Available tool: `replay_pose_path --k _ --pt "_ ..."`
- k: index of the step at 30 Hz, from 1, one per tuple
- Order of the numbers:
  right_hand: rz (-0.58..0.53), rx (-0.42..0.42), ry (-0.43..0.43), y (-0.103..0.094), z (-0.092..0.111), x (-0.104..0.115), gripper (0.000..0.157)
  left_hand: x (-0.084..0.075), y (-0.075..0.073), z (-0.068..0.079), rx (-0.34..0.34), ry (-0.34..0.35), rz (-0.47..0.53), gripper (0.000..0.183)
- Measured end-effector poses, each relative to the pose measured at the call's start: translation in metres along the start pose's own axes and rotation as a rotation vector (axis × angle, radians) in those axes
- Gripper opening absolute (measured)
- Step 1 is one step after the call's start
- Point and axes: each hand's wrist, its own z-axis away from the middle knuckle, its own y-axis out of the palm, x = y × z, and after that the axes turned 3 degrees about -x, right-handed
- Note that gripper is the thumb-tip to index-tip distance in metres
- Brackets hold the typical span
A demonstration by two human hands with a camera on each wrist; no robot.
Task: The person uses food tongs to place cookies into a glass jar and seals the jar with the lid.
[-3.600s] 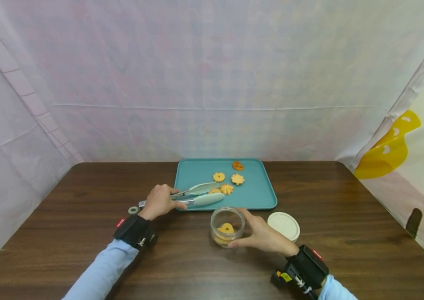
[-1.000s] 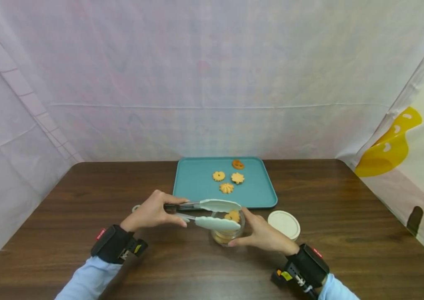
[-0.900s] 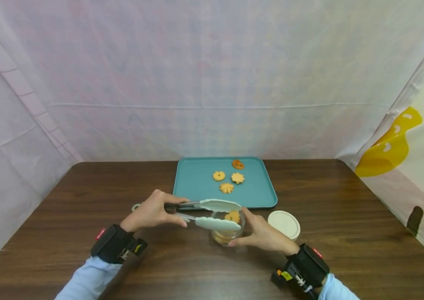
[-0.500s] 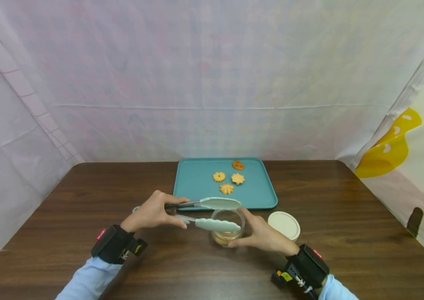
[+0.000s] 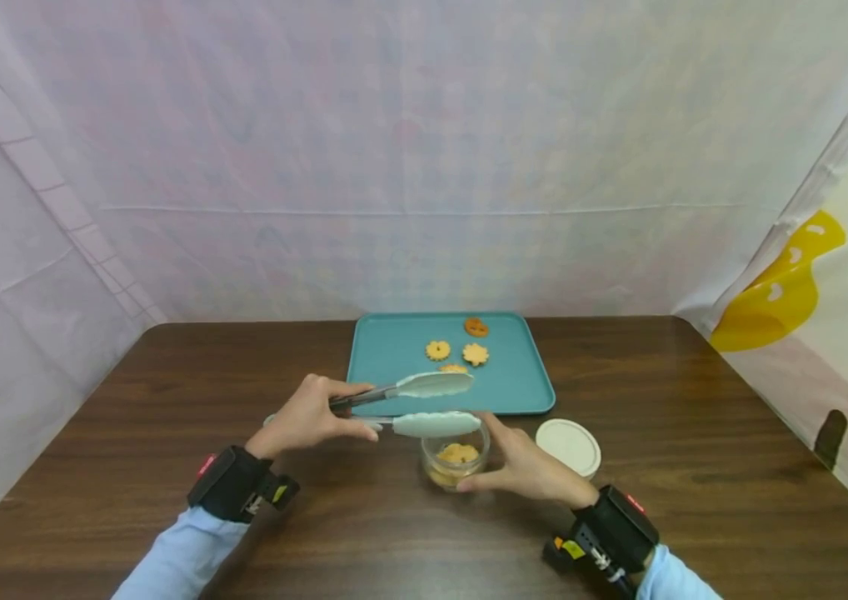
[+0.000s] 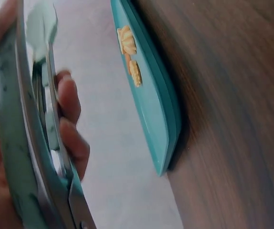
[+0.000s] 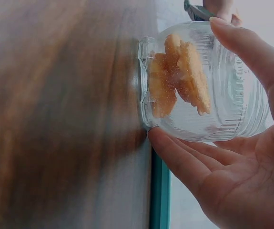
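My left hand [image 5: 309, 419] grips a pair of tongs [image 5: 435, 384] with pale green tips. The tips stand spread with nothing between them, one over the tray's front part and the other above the jar's far rim. My right hand [image 5: 525, 467] holds the glass jar [image 5: 435, 477] from its right side, the jar standing upright on the table. Inside it, several cookies [image 7: 194, 76] lie piled at the bottom in the right wrist view. On the teal tray [image 5: 379, 350] are a ring cookie [image 5: 437, 350], a flower-shaped cookie [image 5: 476, 354], a pretzel [image 5: 476, 327] and a cookie partly hidden by the tongs.
A white round lid [image 5: 569, 447] lies right of the jar, near my right wrist. The brown wooden table [image 5: 132, 492] reaches back to a pale cloth [image 5: 424, 167]. The tray sits at the table's far edge.
The tongs closed in on a cookie on the tray, carried it over the jar and let it go inside. Now they have moved back toward the tray. My right hand stays on the jar.
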Motion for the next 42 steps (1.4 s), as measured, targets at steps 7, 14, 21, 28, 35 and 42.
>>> replay_pose_path --k 7,14,21,28,35,42 --pt "-0.054 0.013 -0.03 -0.001 -0.001 -0.001 0.077 0.005 0.002 -0.01 -0.146 -0.099 -0.058 0.064" --pt "-0.064 0.017 -0.02 -0.003 -0.002 -0.001 0.077 0.009 0.006 -0.02 -0.192 -0.18 -0.158 0.066" --pt "-0.08 0.017 -0.02 -0.003 -0.002 0.0 0.079 0.016 0.012 -0.032 -0.187 -0.256 -0.253 0.072" --pt "-0.11 0.031 0.001 -0.003 -0.002 0.001 0.079 0.016 0.02 -0.043 -0.123 -0.308 -0.279 0.076" --pt "-0.108 0.028 0.012 -0.003 -0.002 0.001 0.078 0.016 0.028 -0.047 -0.109 -0.355 -0.284 0.076" --pt "-0.109 0.026 0.015 -0.002 -0.001 0.0 0.078 0.017 0.034 -0.051 -0.068 -0.38 -0.292 0.079"
